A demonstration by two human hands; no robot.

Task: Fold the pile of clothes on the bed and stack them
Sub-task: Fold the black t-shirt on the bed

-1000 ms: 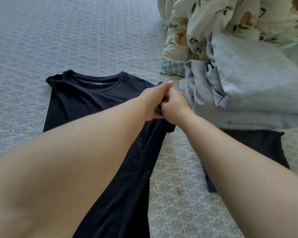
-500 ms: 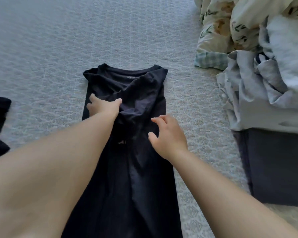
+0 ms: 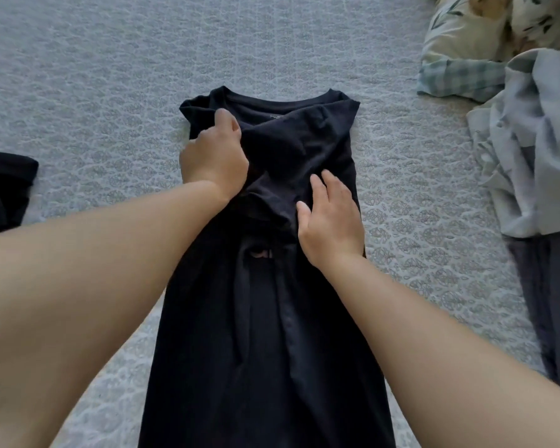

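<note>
At the far left edge a dark garment (image 3: 4,189) lies on the pale patterned bedspread (image 3: 94,76), well apart from the work. In the middle a black T-shirt (image 3: 272,318) lies lengthwise on the bedspread, neckline away from the person, both sides folded inward so it forms a long narrow strip.

The left hand (image 3: 214,156) rests on the shirt's upper left, near the shoulder, with its fingers curled down into the cloth; a fold of fabric bunches against them, so the hand appears to grip the folded-in sleeve. The right hand (image 3: 330,218) lies flat just beside it, lower and to the right, fingers straight and slightly spread, pressing the fabric down and holding nothing.

A small mark sits inside the neckline, too small to read. A faint pale print shows on the shirt between the wrists, also unreadable.

To the right lies a heap of pale grey clothes (image 3: 530,150), with a dark grey folded garment (image 3: 556,302) beneath its near edge. A floral duvet (image 3: 466,37) is bunched at the top right.
</note>
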